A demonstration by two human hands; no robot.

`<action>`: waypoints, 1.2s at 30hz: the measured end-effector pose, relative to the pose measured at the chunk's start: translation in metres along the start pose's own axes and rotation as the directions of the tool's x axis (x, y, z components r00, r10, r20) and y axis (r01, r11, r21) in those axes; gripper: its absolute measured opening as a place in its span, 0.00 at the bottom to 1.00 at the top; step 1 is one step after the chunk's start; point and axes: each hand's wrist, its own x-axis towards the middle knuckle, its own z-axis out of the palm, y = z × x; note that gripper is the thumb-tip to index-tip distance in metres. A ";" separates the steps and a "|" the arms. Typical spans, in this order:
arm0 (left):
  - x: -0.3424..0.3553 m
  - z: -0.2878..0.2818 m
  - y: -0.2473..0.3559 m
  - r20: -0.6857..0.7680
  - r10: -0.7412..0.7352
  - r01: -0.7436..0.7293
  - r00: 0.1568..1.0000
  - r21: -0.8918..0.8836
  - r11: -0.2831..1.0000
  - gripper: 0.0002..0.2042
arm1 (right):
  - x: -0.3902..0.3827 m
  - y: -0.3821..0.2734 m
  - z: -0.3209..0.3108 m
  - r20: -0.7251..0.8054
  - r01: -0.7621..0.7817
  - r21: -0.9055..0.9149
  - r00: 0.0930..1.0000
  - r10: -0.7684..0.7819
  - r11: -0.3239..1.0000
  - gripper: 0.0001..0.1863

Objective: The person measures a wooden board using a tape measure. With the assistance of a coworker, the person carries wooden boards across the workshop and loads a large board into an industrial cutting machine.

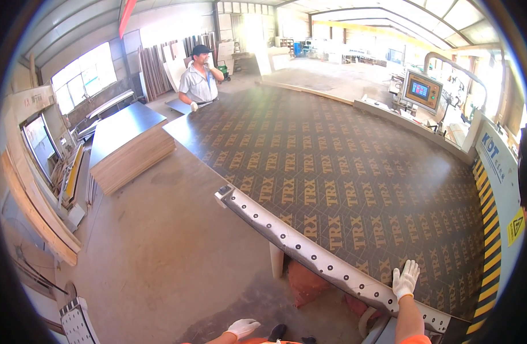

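My right hand (405,279), in a white glove, lies flat with fingers stretched on a large dark brown panel (309,149) with repeated gold print. It rests near the panel's front edge, just past a metal support beam (302,248) dotted with round black rollers or studs. My left hand (243,327), also gloved in white, hangs low by my body above the floor. Its fingers are loosely stretched out and nothing shows in them. The panel reaches from the striped machine side at the right to the far left.
A co-worker (199,80) in a cap and grey shirt stands at the panel's far left corner, one gloved hand near its edge. A stack of boards (131,152) stands at left. A control screen (421,92) and a black-and-yellow striped machine edge (491,241) are at right.
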 end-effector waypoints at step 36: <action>0.007 -0.014 -0.009 0.015 0.095 -0.094 0.995 -0.038 0.995 0.19 | -0.003 0.007 0.004 -0.054 0.003 0.012 0.999 -0.002 1.000 0.43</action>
